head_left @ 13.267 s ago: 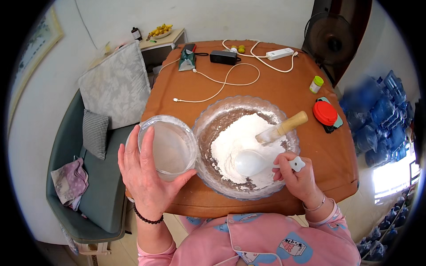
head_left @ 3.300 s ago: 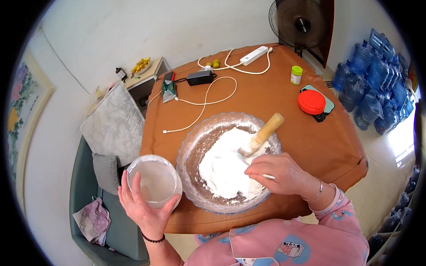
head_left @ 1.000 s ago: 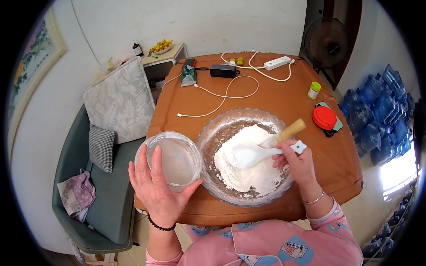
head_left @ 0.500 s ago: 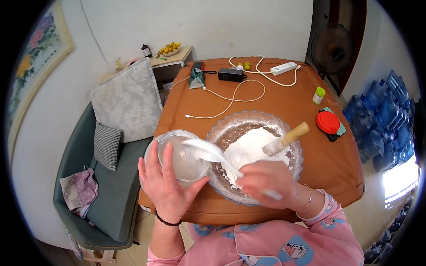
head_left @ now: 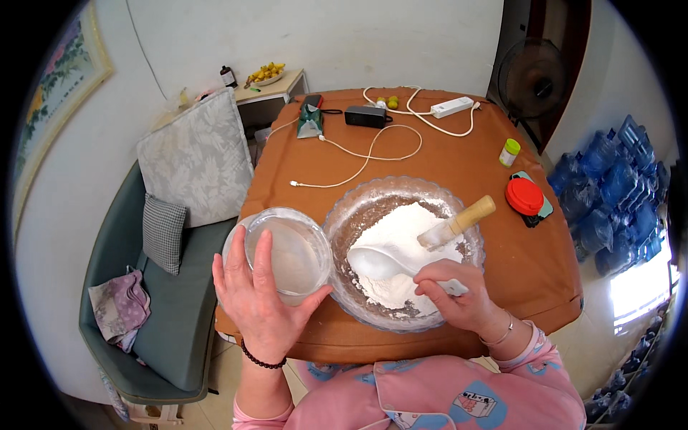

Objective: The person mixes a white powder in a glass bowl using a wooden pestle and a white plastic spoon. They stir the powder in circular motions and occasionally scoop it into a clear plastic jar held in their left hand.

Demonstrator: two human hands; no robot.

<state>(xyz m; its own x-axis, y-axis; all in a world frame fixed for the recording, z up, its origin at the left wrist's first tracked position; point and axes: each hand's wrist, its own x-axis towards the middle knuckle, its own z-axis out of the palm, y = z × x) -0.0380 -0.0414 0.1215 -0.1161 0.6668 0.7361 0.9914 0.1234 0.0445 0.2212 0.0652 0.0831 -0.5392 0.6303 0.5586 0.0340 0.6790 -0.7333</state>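
Observation:
My right hand [head_left: 455,292] is closed round the handle of a white spoon [head_left: 376,262]. The spoon's bowl rests over white flour [head_left: 401,229] in a wide, clear glass bowl [head_left: 351,304] with a scalloped rim. A short wooden stick [head_left: 469,216], floury at its lower end, leans in the flour with its top past the rim. On the left, my left hand [head_left: 266,304] grips a smaller clear bowl [head_left: 290,256], thumb on its near right side and fingers along its left. That bowl looks cloudy inside; what it contains is unclear.
A red round lid [head_left: 524,196] lies on a phone-like object at the right, near a green-capped jar [head_left: 509,152]. White cables [head_left: 365,161], a black box [head_left: 365,117] and a power strip [head_left: 451,107] lie at the back. A green sofa [head_left: 172,322] stands left.
The spoon has moved from beside the small bowl's rim rightward and down to the flour. My left hand stays on the small bowl; the view has shifted slightly.

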